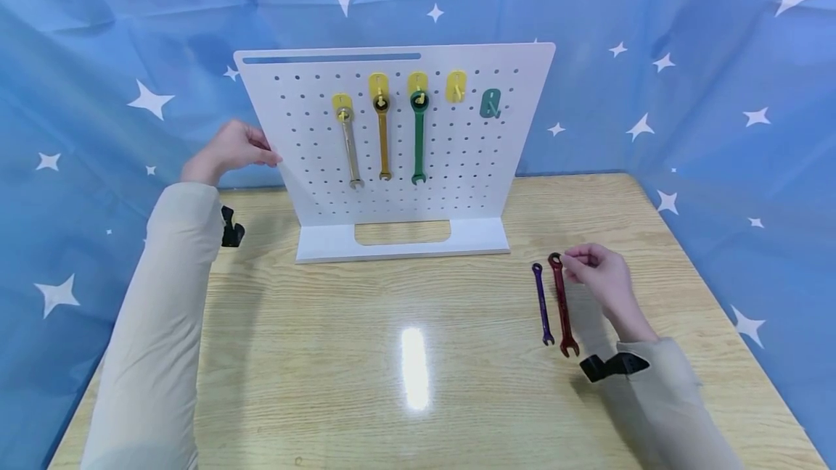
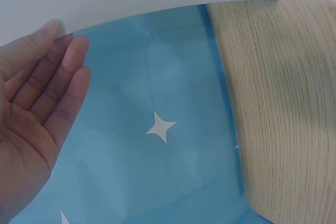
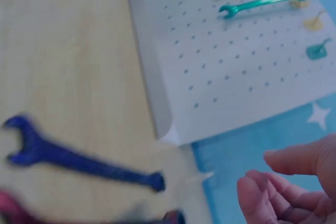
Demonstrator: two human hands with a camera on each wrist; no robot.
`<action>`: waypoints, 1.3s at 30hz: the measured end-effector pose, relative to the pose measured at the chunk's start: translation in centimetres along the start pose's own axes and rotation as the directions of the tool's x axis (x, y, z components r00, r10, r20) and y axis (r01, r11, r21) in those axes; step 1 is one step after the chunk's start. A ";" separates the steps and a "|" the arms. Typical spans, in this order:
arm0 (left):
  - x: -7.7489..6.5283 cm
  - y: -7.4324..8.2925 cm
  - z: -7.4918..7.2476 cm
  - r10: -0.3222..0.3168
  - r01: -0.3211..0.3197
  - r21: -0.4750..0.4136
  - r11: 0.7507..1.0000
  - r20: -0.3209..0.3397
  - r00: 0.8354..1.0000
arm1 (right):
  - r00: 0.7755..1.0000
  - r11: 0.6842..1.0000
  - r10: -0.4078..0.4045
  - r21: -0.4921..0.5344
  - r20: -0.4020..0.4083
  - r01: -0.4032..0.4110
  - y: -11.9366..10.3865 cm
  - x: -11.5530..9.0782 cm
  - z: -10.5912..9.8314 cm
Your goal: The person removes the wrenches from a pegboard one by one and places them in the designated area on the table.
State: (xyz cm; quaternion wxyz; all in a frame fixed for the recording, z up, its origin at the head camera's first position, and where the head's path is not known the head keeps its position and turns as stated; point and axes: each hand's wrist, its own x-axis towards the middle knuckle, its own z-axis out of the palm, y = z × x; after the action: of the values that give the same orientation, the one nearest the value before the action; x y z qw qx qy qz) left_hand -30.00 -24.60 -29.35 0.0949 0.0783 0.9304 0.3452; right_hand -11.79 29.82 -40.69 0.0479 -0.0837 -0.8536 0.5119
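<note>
My left hand (image 1: 230, 151) pinches the left edge of a white pegboard (image 1: 398, 201), thumb on the front and fingers behind, as the left wrist view shows. Three combination wrenches hang on its yellow hooks: a silver wrench (image 1: 350, 151), a gold wrench (image 1: 383, 140) and a green wrench (image 1: 419, 140). On the table at right lie a purple wrench (image 1: 543, 303) and a larger red wrench (image 1: 564, 307), side by side. My right hand (image 1: 604, 278) is beside the red wrench's ring end; in the right wrist view its thumb and fingertips stand apart, with nothing between them.
A yellow hook (image 1: 456, 85) and a green hook (image 1: 490, 103) on the board's right side bear no wrench. The board's base stands on the wooden table (image 1: 326, 354). Behind and around hangs a blue cloth (image 1: 588, 122) with white stars.
</note>
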 end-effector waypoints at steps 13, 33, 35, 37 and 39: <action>-0.3 0.3 0.0 0.016 -0.016 0.001 1.000 -0.001 1.000 | 0.995 0.995 -0.049 0.095 0.090 0.041 -4.6 2.3 2.3; 0.2 -0.1 0.0 -0.013 0.013 -0.020 1.000 -0.004 1.000 | 0.988 0.982 -0.116 0.160 0.100 0.099 -10.1 5.8 7.6; 0.1 -0.1 0.0 -0.014 0.014 -0.020 1.000 -0.002 1.000 | 0.985 0.980 -0.135 0.162 0.107 0.116 -10.7 6.1 8.1; 0.1 -0.1 0.0 -0.016 0.016 -0.020 1.000 0.000 1.000 | 0.982 0.977 -0.152 0.166 0.113 0.132 -11.3 6.3 8.5; 0.1 -0.1 0.0 -0.017 0.018 -0.023 1.000 0.004 1.000 | 0.979 0.973 -0.169 0.176 0.117 0.147 -11.8 6.7 9.0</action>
State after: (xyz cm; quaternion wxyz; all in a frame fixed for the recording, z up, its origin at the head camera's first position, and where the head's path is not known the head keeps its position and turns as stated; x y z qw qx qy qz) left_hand -30.13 -24.64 -29.38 0.1006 0.0697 0.9269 0.3548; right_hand -20.95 17.89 -34.53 0.0391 0.0228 -0.8133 0.5801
